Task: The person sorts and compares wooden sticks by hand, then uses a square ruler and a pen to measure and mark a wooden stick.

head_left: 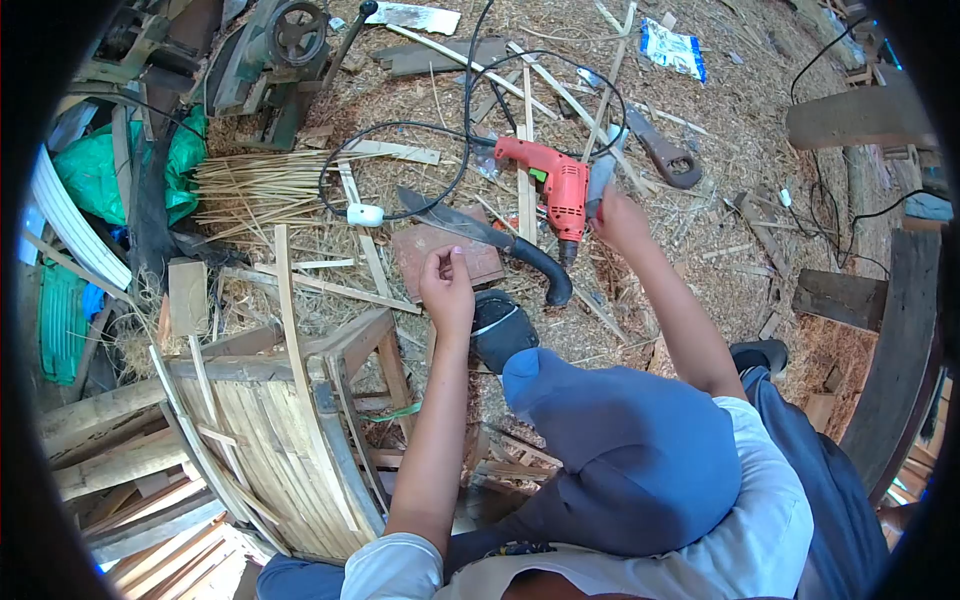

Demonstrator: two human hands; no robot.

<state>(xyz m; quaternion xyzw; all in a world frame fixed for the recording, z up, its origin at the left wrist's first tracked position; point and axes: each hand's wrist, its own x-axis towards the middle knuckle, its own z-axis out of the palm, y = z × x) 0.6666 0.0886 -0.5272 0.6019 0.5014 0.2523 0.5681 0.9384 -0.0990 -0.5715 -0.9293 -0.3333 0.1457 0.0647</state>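
My left hand (447, 290) is closed, thumb and fingers together, over a reddish-brown board (420, 250); whatever it may hold is too small to make out. Beside it lies a large knife (465, 225) with a dark curved handle, its blade across the board. My right hand (620, 225) is closed at the lower end of a flat blue-grey blade (602, 172), whose handle is hidden. Just left of that hand, a red power drill (562, 185) lies with its chuck toward me. A handsaw (668, 160) with a wooden handle rests farther right.
A bamboo-slatted wooden frame (270, 430) stands at my left. Thin bamboo strips (255, 188) lie beyond it. A black cable (467, 90) loops over the shavings near a white plug (365, 215). Heavy timber (895, 350) stands at right; a dark round container (500, 330) sits before my knee.
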